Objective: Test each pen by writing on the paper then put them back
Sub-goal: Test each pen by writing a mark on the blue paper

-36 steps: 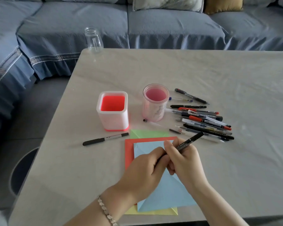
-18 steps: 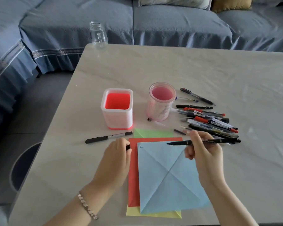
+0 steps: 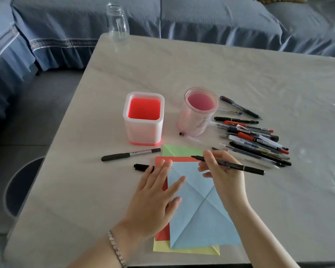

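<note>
My right hand (image 3: 222,175) grips an uncapped black pen (image 3: 246,168), its tip pointing left just above the top of the blue paper (image 3: 199,215). My left hand (image 3: 155,194) lies flat with straight fingers on the left edge of the blue paper and the red sheet (image 3: 162,235) under it. The pen's black cap (image 3: 142,167) lies on the table by my left fingertips. A square red pen holder (image 3: 143,118) and a round pink one (image 3: 198,111) stand behind the papers, both without pens. Several pens (image 3: 255,140) lie in a pile to the right.
A capped black marker (image 3: 130,154) lies left of the green sheet (image 3: 180,150). A yellow sheet (image 3: 186,249) sticks out at the bottom of the stack. A clear glass bottle (image 3: 117,22) stands at the table's far edge. A blue sofa (image 3: 201,20) runs behind the table.
My hands pulled the cap off the pen. The left hand set the cap on the table and now lies flat on the paper. The right hand brought the pen tip over the paper's top.
</note>
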{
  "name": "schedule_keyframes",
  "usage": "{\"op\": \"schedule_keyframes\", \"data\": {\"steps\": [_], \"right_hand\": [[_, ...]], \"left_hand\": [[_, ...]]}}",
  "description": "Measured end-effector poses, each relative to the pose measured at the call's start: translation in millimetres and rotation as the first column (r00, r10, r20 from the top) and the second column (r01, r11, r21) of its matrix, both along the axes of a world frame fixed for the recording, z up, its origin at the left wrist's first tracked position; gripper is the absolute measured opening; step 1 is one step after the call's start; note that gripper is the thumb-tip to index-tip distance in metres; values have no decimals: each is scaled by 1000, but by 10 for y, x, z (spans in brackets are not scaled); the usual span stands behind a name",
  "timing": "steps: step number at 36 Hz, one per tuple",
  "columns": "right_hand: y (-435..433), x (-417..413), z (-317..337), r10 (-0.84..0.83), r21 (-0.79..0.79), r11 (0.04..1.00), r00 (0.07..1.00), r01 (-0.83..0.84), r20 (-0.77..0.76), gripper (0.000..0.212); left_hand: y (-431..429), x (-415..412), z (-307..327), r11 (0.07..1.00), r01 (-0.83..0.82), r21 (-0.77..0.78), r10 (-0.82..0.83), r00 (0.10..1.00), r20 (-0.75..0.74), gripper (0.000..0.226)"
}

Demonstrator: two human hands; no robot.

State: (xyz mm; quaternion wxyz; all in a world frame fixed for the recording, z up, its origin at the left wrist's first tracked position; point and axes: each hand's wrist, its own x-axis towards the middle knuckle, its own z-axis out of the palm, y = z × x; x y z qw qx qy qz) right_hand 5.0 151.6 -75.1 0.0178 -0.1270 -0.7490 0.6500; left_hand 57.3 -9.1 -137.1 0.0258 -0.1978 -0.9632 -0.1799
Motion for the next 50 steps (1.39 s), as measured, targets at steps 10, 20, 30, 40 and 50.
{"op": "schedule_keyframes", "data": {"steps": [10,20,30,40,50], "right_hand": [[-280,-225,-286,-99,198,973,991,115,-89,42],[-345,-197,-570,-120,323,927,967,190,-223,44],[-338,-200,-601,-37,401,903,957,155,-288,37],[-345,-208,-621,-6,409,902,954,134,-298,38],[-343,-208,-643,-13,439,883,945,165,-328,38]], "left_hand": [[8,-16,-53,999,-50,18,50,999,21,46],[23,-46,-31,994,-87,58,83,994,73,48],[28,-43,-22,993,-100,58,95,992,85,47],[29,-42,-5,993,-106,54,101,991,88,48],[31,-38,2,993,-105,49,100,990,95,47]]}}
